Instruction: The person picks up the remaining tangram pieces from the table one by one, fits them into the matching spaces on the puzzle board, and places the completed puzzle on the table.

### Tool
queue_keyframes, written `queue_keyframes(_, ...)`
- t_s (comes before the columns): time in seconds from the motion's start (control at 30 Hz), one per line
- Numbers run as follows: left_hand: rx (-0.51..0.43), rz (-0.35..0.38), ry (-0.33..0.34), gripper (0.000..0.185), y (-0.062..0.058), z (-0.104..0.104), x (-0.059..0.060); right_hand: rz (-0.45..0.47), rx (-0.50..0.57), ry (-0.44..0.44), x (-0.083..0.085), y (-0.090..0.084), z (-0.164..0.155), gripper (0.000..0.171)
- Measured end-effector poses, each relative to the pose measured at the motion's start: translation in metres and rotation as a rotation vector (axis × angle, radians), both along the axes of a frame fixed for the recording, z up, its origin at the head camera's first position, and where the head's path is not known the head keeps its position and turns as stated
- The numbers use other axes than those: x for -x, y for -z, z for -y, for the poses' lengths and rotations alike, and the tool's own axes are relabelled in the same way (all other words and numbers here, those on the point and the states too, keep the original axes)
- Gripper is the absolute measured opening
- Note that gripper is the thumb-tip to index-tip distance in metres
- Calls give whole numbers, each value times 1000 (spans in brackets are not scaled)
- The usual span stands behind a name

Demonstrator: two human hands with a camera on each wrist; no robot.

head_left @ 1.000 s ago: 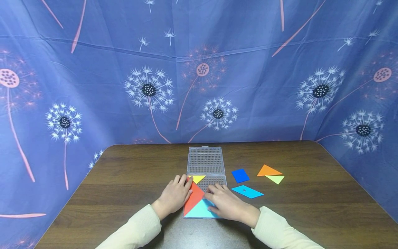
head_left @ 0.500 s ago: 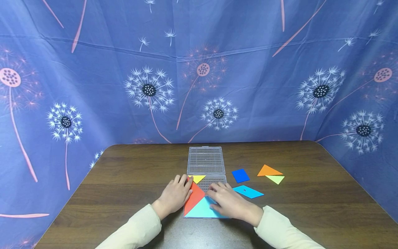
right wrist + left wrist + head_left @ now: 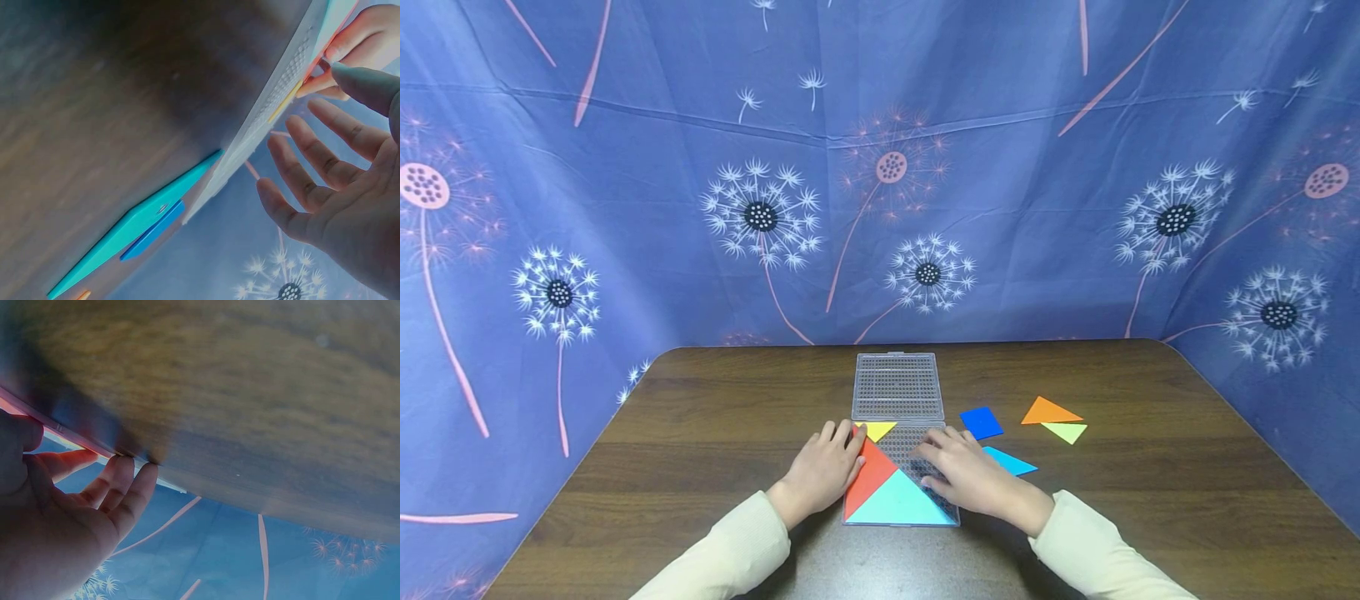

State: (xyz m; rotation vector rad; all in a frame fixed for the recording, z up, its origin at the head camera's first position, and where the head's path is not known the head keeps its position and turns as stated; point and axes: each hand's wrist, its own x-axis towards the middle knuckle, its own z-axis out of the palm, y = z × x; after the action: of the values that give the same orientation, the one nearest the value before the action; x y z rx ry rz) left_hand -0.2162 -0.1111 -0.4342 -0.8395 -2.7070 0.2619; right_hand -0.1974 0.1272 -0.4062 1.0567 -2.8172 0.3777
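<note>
My left hand lies flat beside the clear tray, with straight fingers touching its left edge and the red triangle in it. My right hand rests on the right side of the tray, fingers spread and loose, holding nothing. Between my hands sits the light blue triangle. A yellow triangle is just past my left fingertips. The clear lid lies beyond both hands. Right of my right hand are a blue slanted piece, a dark blue square, an orange triangle and a green triangle.
</note>
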Motion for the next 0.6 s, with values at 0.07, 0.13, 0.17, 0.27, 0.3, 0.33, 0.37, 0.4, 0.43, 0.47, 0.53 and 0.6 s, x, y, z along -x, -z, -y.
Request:
queue_keyframes(0.07,3,6,-4,43,0,0,0,-2,6,6,1,0,-3,29)
queue_keyframes(0.13,5,11,-6,43,-1,0,0,-13,5,14,2,0,-6,29)
queue_keyframes(0.17,6,12,-7,43,-1,0,0,-21,2,19,2,0,-8,29)
queue_keyframes(0.27,6,10,-7,43,-1,0,0,-43,2,30,4,0,-13,29)
queue_keyframes(0.3,6,9,-5,43,0,0,0,-52,0,34,5,1,-15,30)
queue_keyframes(0.33,5,7,-4,43,0,0,0,-57,1,37,6,0,-16,29)
queue_keyframes(0.37,4,6,-3,43,0,0,0,-63,0,39,6,0,-18,29)
queue_keyframes(0.4,1,5,-2,43,0,0,0,-66,0,43,7,0,-20,29)
queue_keyframes(0.43,0,5,-2,43,0,0,0,-68,0,46,8,0,-22,29)
queue_keyframes(0.47,-1,5,-2,43,1,0,0,-67,-1,51,8,0,-23,29)
queue_keyframes(0.53,0,6,-4,43,1,0,0,-68,-3,59,9,0,-27,30)
queue_keyframes(0.6,3,7,-6,44,0,0,0,-64,0,68,10,0,-30,31)
